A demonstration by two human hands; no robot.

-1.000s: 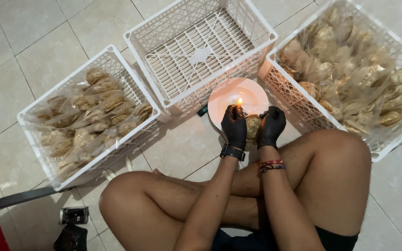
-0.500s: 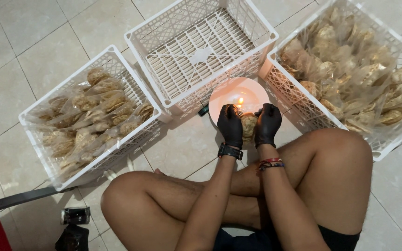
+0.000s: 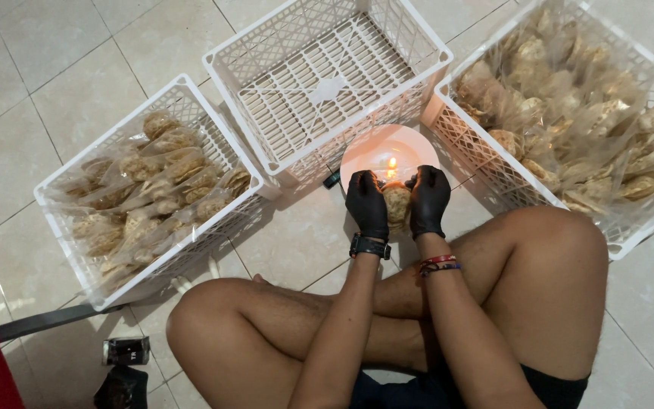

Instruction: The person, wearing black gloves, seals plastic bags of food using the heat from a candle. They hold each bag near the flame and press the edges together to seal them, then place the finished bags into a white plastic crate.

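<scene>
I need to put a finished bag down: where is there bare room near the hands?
The middle crate is bare inside. Open floor tile lies between the left crate, the plate and the knee. It is crowded around the flame; the right crate is full.

Black gloves both grips; left grip (image 3: 366,203) black wristwatch, right grip (image 3: 428,199) red bracelets; dark shorts.

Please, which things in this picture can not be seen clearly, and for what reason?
Head view only:
- Snack bag: mostly covered by the left hand and right hand.
- What the flame burns from, on the white plate: hidden behind the hands.
- Right crate: cut off by the top and right edges.
- Dark objects at the lower left: too dim to tell.
</scene>
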